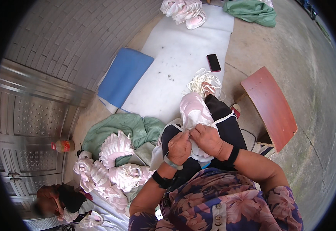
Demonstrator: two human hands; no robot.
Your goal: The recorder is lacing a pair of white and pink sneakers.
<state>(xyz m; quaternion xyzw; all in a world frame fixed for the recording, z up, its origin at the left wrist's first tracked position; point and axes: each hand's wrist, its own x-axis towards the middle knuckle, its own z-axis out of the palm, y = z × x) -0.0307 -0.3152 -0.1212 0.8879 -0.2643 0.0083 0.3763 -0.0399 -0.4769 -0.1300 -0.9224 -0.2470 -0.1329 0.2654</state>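
1. Head view: the left hand [179,147] and right hand [208,139] are both closed in a pinch on a pale pink shoe upper [194,111] lying across the person's lap, fingertips meeting at its near edge.
2. The piece looks light, soft and floppy; it probably sags unless gripped at the seam or rim, where both hands hold it.
3. A white cord [202,82] is heaped past the knee, near a phone [213,62] on the white mat [175,57].
4. Stacked finished uppers [112,161] lie to the left on a green cloth [131,127]; a red stool [270,107] stands to the right, a bottle [63,145] by the metal door [29,119].
5. Another person [58,202] sits at lower left; nothing crowds the hands.
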